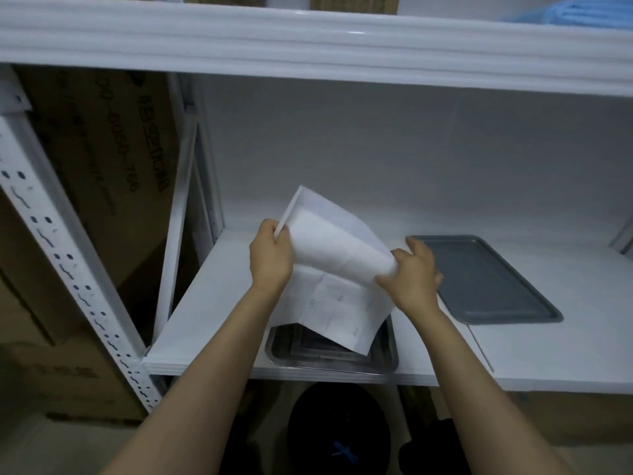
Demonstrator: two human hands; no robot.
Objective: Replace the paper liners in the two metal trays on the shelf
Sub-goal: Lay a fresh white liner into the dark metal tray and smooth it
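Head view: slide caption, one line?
Left hand and right hand hold a paper liner over the steel tray on the shelf; grey tray lies unlined alongside.

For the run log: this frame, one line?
left hand, right hand: grip paper liner | steel tray: beneath it | grey tray: bare

Two trays on the shelf (pixel 212 303) — deep tray (pixel 329 361) at front edge, flat tray (pixel 486 279) right, farther back.
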